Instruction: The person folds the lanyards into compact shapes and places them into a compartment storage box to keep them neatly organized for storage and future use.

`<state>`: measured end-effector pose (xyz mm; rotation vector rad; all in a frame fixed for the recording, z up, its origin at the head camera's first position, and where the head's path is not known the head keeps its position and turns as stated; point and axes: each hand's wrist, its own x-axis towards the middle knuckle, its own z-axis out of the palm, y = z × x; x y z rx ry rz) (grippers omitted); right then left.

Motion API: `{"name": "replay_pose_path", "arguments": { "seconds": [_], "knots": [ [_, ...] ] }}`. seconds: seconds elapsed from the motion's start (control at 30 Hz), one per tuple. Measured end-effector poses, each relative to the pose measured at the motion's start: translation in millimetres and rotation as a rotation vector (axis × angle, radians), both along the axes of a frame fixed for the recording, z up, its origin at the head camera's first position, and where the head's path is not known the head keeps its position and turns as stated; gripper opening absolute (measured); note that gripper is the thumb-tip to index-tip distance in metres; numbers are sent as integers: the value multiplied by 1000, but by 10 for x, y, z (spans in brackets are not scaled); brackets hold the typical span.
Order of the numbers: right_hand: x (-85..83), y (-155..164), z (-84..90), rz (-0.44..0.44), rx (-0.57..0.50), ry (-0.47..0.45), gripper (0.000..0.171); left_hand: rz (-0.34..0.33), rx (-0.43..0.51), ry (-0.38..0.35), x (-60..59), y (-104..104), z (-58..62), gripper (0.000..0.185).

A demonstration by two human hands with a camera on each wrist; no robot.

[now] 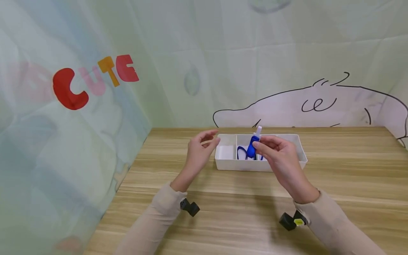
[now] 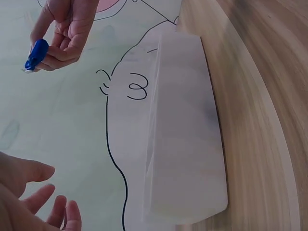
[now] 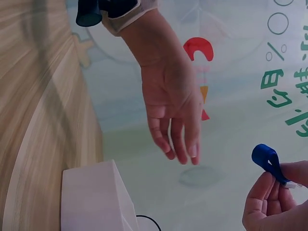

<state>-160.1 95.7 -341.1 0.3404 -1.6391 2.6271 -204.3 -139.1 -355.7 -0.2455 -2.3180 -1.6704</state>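
Observation:
A folded blue strap (image 1: 252, 148) with a white plastic end sticking up is pinched between thumb and fingers of my right hand (image 1: 282, 156), above the box. The right wrist view shows the blue strap (image 3: 264, 156) doubled into a loop, its white end partly hidden by the fingers. My left hand (image 1: 198, 153) hovers beside the left end of the white divided box (image 1: 245, 165), fingers apart and holding nothing. Inside the box's middle compartment, a thin blue loop (image 1: 239, 150) shows behind the held strap. My right hand hides part of the right compartment.
The box stands on a wood-grain table (image 1: 223, 219) near its back edge. Behind and to the left hangs a printed curtain (image 1: 178, 71) with cartoon lines and coloured letters. Small black devices (image 1: 192, 208) are worn at both wrists over beige sleeves.

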Motion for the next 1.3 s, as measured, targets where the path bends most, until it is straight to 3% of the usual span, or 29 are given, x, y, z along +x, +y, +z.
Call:
{"name": "replay_pose_path", "arguments": {
  "seconds": [0.33,0.63,1.03,1.3],
  "knots": [
    [-100,0,-5,-16,42,-73,10,63,-112,-110,-192,-98,-205,36],
    [-180,-3,-25,-38,72,-98,8,40,-185,-141,-301,-137,-356,34],
    [-295,-38,-46,-28,49,-132,15,3,-160,-222,-376,-102,-490,32],
    [-340,-40,-44,-20,66,-132,13,-19,-133,-246,-393,-80,-516,31]
  ]
}}
